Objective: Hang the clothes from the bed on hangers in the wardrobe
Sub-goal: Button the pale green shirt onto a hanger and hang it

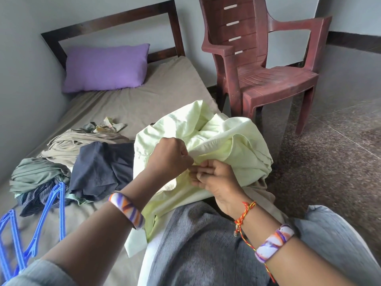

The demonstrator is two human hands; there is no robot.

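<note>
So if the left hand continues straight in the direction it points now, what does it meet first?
The left hand points right, toward the right hand. It would probably meet the pale green garment it pinches, then the right hand's fingers almost at once; depth is unclear.

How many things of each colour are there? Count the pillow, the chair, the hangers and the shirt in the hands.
Purple pillow: 1
Dark red chair: 1
Blue hangers: 2 that I can tell, though they overlap
Pale green shirt: 1
Total: 5
</note>
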